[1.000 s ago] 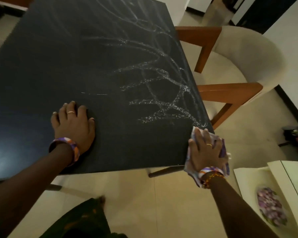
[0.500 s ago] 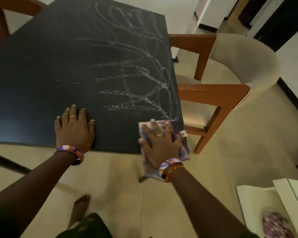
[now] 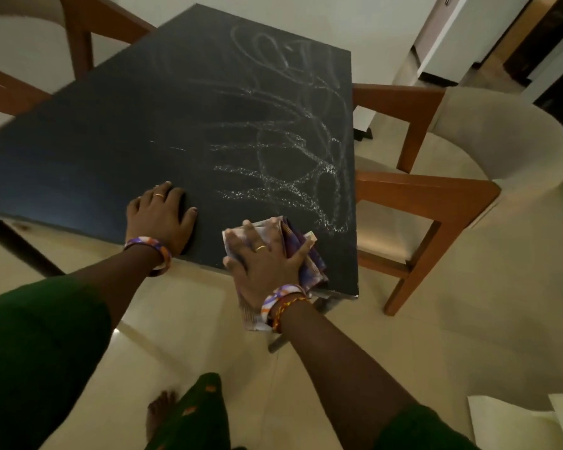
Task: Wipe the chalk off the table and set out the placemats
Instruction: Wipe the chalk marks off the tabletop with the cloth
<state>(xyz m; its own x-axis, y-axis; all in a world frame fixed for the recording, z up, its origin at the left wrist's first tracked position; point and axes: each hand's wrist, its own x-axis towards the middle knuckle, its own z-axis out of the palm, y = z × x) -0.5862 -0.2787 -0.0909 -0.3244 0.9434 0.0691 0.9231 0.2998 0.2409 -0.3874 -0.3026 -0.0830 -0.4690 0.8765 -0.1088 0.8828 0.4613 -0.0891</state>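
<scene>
A black table fills the upper middle of the head view. White chalk scribbles cover its right half. My right hand presses a folded purple and white cloth flat on the table's near edge, just below the scribbles; part of the cloth hangs off the edge under my wrist. To its left, my left hand lies palm down on bare table with fingers spread, holding nothing. No placemat is clearly in view.
A wooden chair with a pale cushioned back stands close against the table's right side. Another wooden chair is at the far left. Pale sheets lie at the bottom right. My bare foot is on the tiled floor.
My right hand slid the cloth leftwards along the near edge, from the table's right corner to beside my left hand. The view shifted; my left hand stayed planted.
</scene>
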